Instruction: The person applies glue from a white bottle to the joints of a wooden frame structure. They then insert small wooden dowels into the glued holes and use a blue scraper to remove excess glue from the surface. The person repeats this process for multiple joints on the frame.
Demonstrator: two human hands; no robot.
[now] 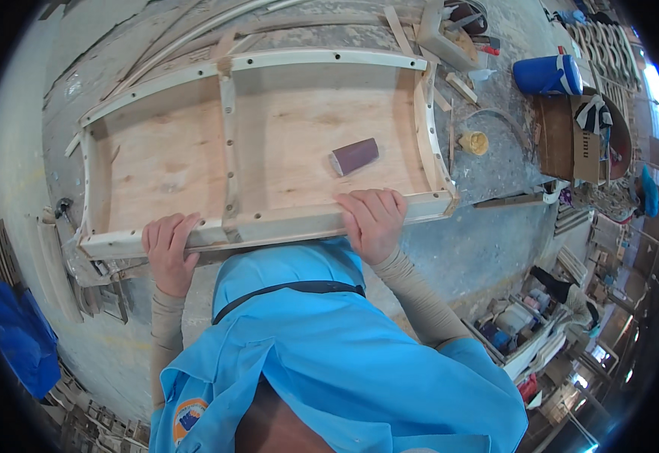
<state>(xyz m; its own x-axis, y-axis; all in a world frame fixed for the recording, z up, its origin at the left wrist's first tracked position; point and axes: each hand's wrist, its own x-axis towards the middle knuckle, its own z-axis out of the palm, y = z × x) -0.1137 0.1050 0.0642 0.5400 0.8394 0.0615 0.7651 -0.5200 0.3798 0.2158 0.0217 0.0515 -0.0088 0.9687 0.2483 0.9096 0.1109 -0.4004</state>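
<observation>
A long, shallow wooden frame [291,225] with a plywood panel, a cross divider [229,143] and dark holes along its rails lies before me. Its far rail bows outward. My left hand [169,253] is closed over the near rail close to its left end, fingers on top and thumb lower down. Further right, my right hand [374,221] grips the same rail, its fingers curled over the top edge. A dark purple block [356,156], which looks like rolled or wrapped sandpaper, rests on the panel in the right compartment, apart from both hands.
Right of the frame, the worktable holds a yellowish cup [474,143], wood offcuts [461,88] and a tool box [446,41]. Beyond are a blue cooler jug [546,75] and a cardboard box [587,155]. Long wooden strips [193,38] lie behind; a blue bag [18,336] is at left.
</observation>
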